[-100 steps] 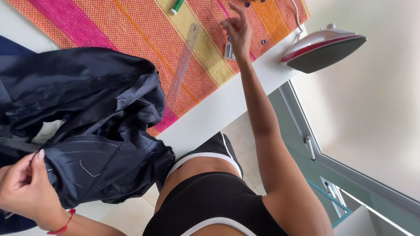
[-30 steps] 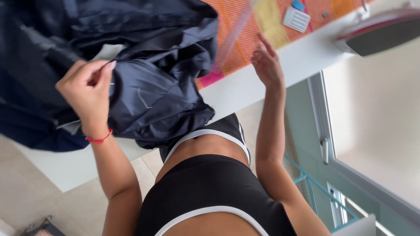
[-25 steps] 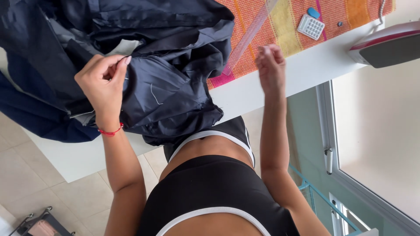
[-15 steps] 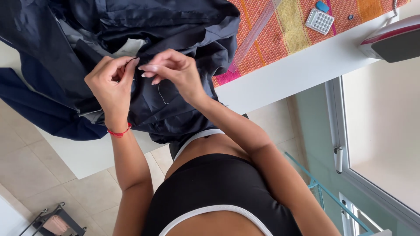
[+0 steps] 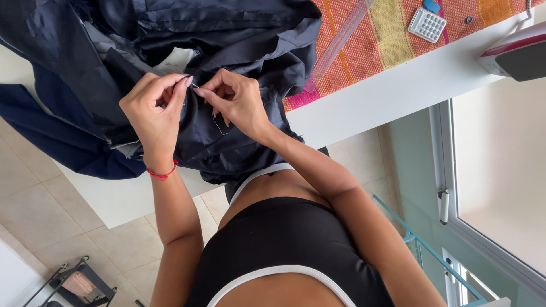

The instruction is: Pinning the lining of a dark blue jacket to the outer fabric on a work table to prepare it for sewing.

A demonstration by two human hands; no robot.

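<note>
A: What's changed w/ the hands?

B: My right hand (image 5: 236, 102) was out on the striped cloth (image 5: 392, 34) a few secs ago; now it's come back over the dark jacket (image 5: 227, 40) and meets my left hand (image 5: 153, 108). Both pinch sth thin, a needle (image 5: 194, 86) I think, right btwn the fingertips. Left grip is narrow, thumb and forefinger closed at the needle's one end; right grip is narrow too, closed at the other. Thread's too fine to see.

A: So what's that mean?

B: My guess: fetching's over, hand-sewing on the fabric is on.

A: Where's the jacket?

B: Bunched on the white bench (image 5: 398, 96), partly hanging off the edge toward me, under both hands.

A: Other stuff around?

B: Clear ruler (image 5: 338, 45) lies slantwise on the cloth, just beside the jacket. Small white keypad thing (image 5: 426, 24) further along, well apart. An iron (image 5: 515, 54) sits at the bench's far end. Red string's on my left wrist.

A: Anything in the way?

B: Only the jacket's own folds, crowding the spot I'm working.
</note>
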